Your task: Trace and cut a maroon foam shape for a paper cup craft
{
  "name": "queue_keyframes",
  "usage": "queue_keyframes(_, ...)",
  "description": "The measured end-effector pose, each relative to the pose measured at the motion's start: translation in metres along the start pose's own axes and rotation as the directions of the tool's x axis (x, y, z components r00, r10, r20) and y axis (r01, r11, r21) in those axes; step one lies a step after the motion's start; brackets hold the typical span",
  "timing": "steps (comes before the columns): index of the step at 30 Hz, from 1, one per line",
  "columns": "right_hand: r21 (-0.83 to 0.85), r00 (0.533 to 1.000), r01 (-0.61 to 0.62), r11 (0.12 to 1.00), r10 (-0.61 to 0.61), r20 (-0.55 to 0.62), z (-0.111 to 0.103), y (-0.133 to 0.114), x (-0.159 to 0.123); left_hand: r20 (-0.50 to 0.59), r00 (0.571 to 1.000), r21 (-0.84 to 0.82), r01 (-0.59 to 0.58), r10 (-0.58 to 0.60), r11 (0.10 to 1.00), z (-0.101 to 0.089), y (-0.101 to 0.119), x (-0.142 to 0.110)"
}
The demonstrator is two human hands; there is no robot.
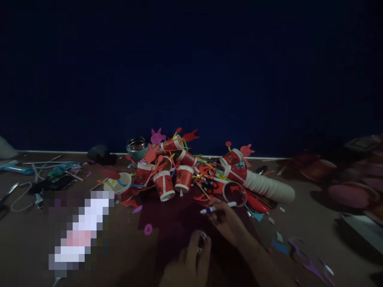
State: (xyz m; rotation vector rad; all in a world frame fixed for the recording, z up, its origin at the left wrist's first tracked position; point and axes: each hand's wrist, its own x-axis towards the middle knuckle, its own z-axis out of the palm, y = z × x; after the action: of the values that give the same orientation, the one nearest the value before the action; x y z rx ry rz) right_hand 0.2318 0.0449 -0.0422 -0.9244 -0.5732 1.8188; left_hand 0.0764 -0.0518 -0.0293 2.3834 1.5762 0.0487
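- Right hand (228, 223) grips a marker (218, 207), fingers closed round it. Marker lies near level, dark tip pointing left, white barrel to the right.
- Left hand (188, 267) sits just below-left of the marker, fingers curled round a small pale round thing (202, 236). Too dark to tell what it is, or how tight the hold is.
- Both hands sit over a dark sheet (167, 217) on the table (30, 247), right in front of the cup pile (179, 175).
- Cup pile: red-and-white paper cups tipped every way, with coloured strips and red paper cutouts mixed in. It lies just behind the marker.
- Sleeve of stacked white cups (267, 186) lies on its side at the pile's right edge, just up-right of the marker.
- One open red cup (235, 193) lies on its side, mouth to camera, touching distance above the marker.
- Teal jar (137, 147) stands behind the pile, at its left.
- Pink rabbit cutout (156, 136) sticks up at the pile's back.
- Pink round scrap (148, 229) lies on the sheet, left of the hands.
- Scissors (12, 195) lie well left of the pile.
- Scene is very dim; far-right items are blurred.
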Motion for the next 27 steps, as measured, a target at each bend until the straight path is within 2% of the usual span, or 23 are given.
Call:
queue_keyframes(4,-0.001,1.0,-0.005,1.0,0.005,-0.002,0.002,0.0,-0.002,0.078,0.996,-0.236,0.049,-0.032,0.971,-0.021,-0.022,0.015)
queue_keyframes(7,0.012,1.0,0.001,1.0,-0.001,0.021,0.003,-0.001,-0.004,0.051,0.998,-0.317,0.053,-0.038,0.947,-0.021,-0.029,0.022)
queue_keyframes(11,0.027,0.999,0.041,0.999,-0.042,0.026,0.005,-0.012,-0.008,0.041,0.999,-0.333,0.033,-0.021,0.942,-0.016,-0.028,0.024)
queue_keyframes(13,-0.075,0.992,0.126,0.989,-0.128,-0.023,0.01,-0.019,-0.015,0.058,0.998,-0.313,0.052,-0.036,0.948,-0.015,-0.028,0.024)
queue_keyframes(14,-0.186,0.983,0.167,0.968,-0.178,-0.048,0.014,-0.023,-0.02,0.07,0.997,-0.304,0.063,-0.043,0.95,-0.015,-0.028,0.023)
queue_keyframes(16,-0.461,0.956,0.222,0.859,-0.285,-0.07,0.022,-0.027,-0.034,0.08,0.996,-0.307,0.068,-0.046,0.949,-0.014,-0.029,0.023)
queue_keyframes(18,-0.691,0.958,0.202,0.694,-0.288,-0.01,0.029,-0.026,-0.049,0.064,0.997,-0.351,0.053,-0.032,0.935,-0.012,-0.031,0.024)
queue_keyframes(20,-0.838,0.95,0.23,0.495,-0.301,0.083,0.031,-0.019,-0.06,0.028,0.999,-0.409,0.038,-0.03,0.912,-0.009,-0.032,0.024)
queue_keyframes(23,-0.916,0.925,0.286,0.282,-0.331,0.187,0.026,-0.003,-0.067,-0.022,1.0,-0.486,-0.007,-0.004,0.874,-0.008,-0.032,0.024)
queue_keyframes(27,-0.928,0.91,0.334,0.168,-0.313,0.271,0.019,0.012,-0.063,0.015,1.0,-0.463,0.0,0.008,0.886,-0.014,-0.031,0.023)
